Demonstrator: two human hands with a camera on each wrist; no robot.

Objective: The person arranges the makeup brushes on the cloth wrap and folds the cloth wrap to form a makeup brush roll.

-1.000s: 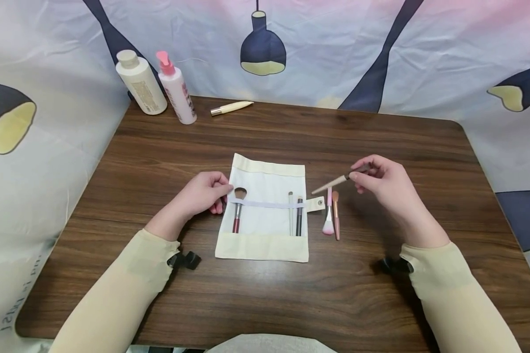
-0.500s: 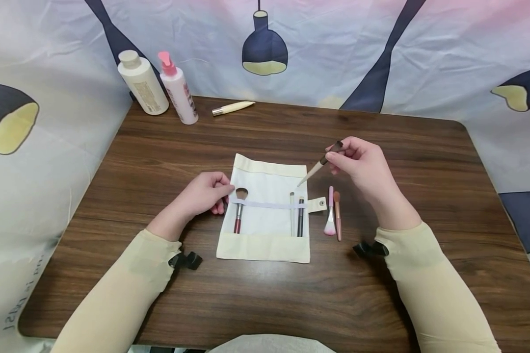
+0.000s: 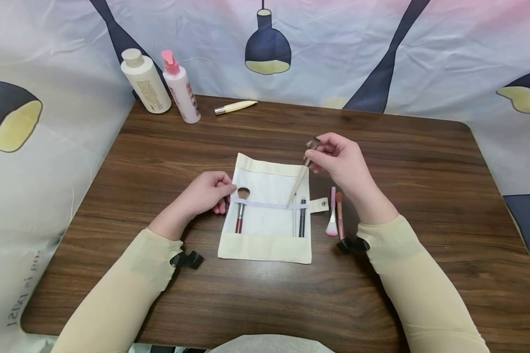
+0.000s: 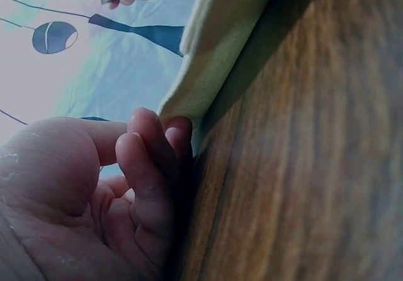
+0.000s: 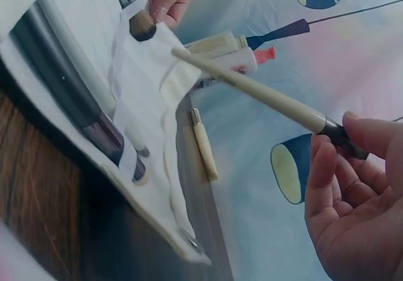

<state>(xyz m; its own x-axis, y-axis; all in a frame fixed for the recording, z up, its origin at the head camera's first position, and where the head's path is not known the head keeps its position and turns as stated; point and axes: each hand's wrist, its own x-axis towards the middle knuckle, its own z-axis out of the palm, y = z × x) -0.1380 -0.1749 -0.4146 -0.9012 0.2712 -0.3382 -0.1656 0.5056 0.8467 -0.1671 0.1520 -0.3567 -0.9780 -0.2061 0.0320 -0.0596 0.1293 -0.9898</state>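
A cream-and-white fabric brush roll (image 3: 265, 248) lies unfolded on the table. My left hand (image 3: 209, 193) pinches its left edge, thumb on top. A makeup brush (image 3: 298, 184) with a pale handle is in my right hand (image 3: 342, 159), pinched near its dark bristle end. Its handle tip points down over the roll, near the elastic band (image 3: 269, 205); whether it touches the band I cannot tell. Under the band lie a red-handled brush (image 3: 240, 224) at left, and a thin pale brush (image 3: 294, 224) and a dark brush (image 3: 302, 221) at right.
Right of the roll's snap tab (image 3: 319, 205) lie a pink brush (image 3: 331, 218) and a brown brush (image 3: 339, 212). At the back left stand a white bottle (image 3: 146, 86) and a pink pump bottle (image 3: 182, 95), with a cream pen-like item (image 3: 236, 107) beside them.
My right hand has moved left from beside the roll to above its right part. The brush in it has swung steeper, tip down. My left hand stays at the roll's edge.
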